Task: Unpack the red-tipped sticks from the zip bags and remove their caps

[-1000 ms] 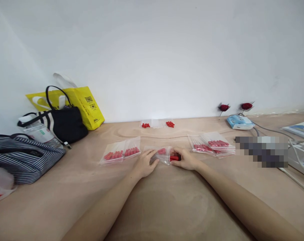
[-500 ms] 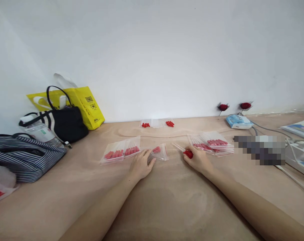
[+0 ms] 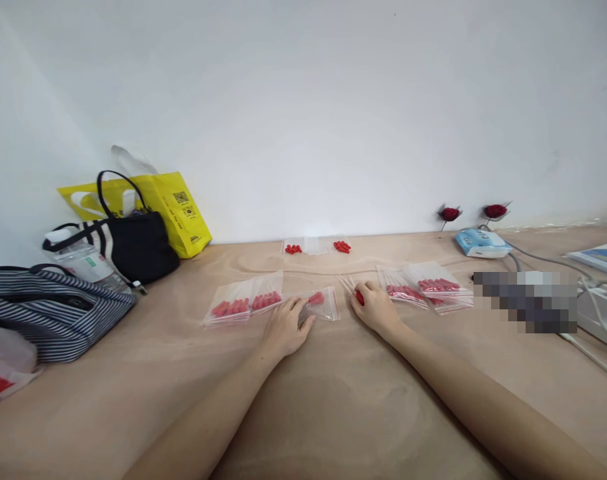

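My right hand [image 3: 376,308] is closed around several red-ended sticks [image 3: 359,297]. Their thin pale shafts point away from me, past my fingertips; how many it holds is hidden. My left hand [image 3: 287,328] lies on the table with fingers stretched and thumb apart. Its fingertips touch the left edge of a small clear zip bag [image 3: 328,308] with a red piece showing in it. Left of that hand, clear zip bags [image 3: 241,293] lie with rows of red pieces inside. Similar bags [image 3: 417,273] of red pieces overlap to the right of my right hand.
Against the wall lies a bag with two small red clusters [image 3: 342,247]. A yellow bag [image 3: 186,213], black handbag [image 3: 143,247] and striped bag [image 3: 78,320] stand left. At right are a blue tissue pack [image 3: 482,243], red flowers [image 3: 495,211], cables and a power strip [image 3: 601,313].
My right hand has moved left with the red-ended sticks, toward the small zip bag. My left hand stays almost still. The view has shifted slightly.
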Action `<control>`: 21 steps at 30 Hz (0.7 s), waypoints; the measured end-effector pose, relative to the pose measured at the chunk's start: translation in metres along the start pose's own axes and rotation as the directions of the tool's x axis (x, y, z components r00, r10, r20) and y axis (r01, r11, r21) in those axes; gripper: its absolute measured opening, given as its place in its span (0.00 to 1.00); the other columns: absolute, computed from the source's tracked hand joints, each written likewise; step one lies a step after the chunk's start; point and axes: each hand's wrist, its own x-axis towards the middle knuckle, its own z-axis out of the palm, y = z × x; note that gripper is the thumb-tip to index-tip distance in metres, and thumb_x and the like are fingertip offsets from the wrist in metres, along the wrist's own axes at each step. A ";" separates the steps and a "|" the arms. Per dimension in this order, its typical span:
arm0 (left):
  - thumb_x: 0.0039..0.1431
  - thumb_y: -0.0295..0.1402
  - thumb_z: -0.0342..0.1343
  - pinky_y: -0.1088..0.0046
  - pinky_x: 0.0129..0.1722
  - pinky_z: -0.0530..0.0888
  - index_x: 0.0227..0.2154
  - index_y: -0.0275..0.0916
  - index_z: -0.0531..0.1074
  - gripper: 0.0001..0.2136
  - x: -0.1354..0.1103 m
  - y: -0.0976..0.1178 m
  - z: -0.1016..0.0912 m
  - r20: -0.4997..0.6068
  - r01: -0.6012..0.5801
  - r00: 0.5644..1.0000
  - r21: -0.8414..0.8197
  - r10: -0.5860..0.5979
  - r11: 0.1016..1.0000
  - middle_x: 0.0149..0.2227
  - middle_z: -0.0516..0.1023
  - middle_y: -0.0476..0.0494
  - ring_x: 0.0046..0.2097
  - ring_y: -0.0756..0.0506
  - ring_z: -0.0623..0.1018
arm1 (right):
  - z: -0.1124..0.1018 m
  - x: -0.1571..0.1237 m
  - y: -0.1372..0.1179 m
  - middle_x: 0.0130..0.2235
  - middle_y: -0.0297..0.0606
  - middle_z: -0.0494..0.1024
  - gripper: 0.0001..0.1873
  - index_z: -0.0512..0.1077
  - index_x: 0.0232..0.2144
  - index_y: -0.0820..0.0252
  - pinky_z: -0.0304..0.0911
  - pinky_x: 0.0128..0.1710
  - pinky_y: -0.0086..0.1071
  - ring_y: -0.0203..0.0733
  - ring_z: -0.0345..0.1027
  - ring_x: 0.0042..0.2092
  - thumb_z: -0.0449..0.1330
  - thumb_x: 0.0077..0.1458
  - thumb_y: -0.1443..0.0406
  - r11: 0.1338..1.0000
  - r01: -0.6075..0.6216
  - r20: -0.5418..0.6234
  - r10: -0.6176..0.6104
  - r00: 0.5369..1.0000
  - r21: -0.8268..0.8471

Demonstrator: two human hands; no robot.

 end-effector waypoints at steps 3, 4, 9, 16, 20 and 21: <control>0.55 0.38 0.47 0.62 0.50 0.64 0.48 0.38 0.63 0.18 0.001 -0.001 0.001 -0.006 -0.014 1.000 -0.032 0.014 0.999 0.48 0.67 0.39 0.51 0.42 0.66 | 0.000 -0.002 0.001 0.33 0.43 0.69 0.10 0.67 0.31 0.61 0.55 0.33 0.31 0.42 0.64 0.35 0.50 0.52 0.61 0.999 -0.001 -0.018 0.002 1.000 0.047; 0.55 0.37 0.47 0.62 0.50 0.64 0.48 0.37 0.63 0.18 0.001 -0.001 0.001 -0.010 -0.020 1.000 -0.042 0.019 0.999 0.49 0.67 0.39 0.51 0.42 0.66 | 0.000 -0.003 0.003 0.34 0.44 0.69 0.10 0.67 0.32 0.61 0.56 0.33 0.32 0.42 0.64 0.35 0.50 0.52 0.61 0.998 -0.004 -0.026 0.006 1.000 0.063; 0.55 0.37 0.47 0.63 0.50 0.64 0.47 0.38 0.63 0.17 0.001 0.000 -0.001 -0.004 -0.045 0.999 -0.052 0.044 0.998 0.48 0.68 0.41 0.50 0.42 0.67 | 0.005 -0.003 0.011 0.36 0.45 0.70 0.09 0.67 0.33 0.63 0.58 0.34 0.31 0.41 0.65 0.34 0.49 0.51 0.66 0.981 -0.033 -0.100 0.053 0.994 0.189; 0.55 0.36 0.47 0.64 0.48 0.65 0.48 0.39 0.63 0.17 0.002 0.002 -0.003 0.018 -0.049 0.999 -0.040 0.050 0.998 0.47 0.69 0.43 0.48 0.43 0.68 | 0.008 0.003 0.021 0.30 0.42 0.71 0.08 0.67 0.28 0.63 0.58 0.32 0.30 0.39 0.64 0.31 0.49 0.49 0.68 0.971 -0.097 -0.141 0.129 0.982 0.217; 0.56 0.36 0.47 0.64 0.49 0.64 0.48 0.40 0.63 0.17 0.002 0.002 -0.004 0.023 -0.051 0.998 -0.037 0.052 0.998 0.47 0.69 0.43 0.49 0.43 0.68 | 0.007 0.002 0.017 0.27 0.39 0.71 0.08 0.67 0.25 0.62 0.56 0.31 0.29 0.37 0.64 0.30 0.50 0.50 0.66 0.969 -0.107 -0.127 0.138 0.982 0.222; 0.55 0.36 0.47 0.64 0.49 0.64 0.48 0.40 0.63 0.17 0.002 0.003 -0.005 0.025 -0.054 0.998 -0.040 0.055 0.998 0.47 0.69 0.43 0.49 0.43 0.68 | 0.005 0.002 0.015 0.27 0.39 0.71 0.09 0.68 0.25 0.62 0.56 0.30 0.28 0.37 0.64 0.30 0.50 0.50 0.65 0.969 -0.109 -0.127 0.140 0.982 0.223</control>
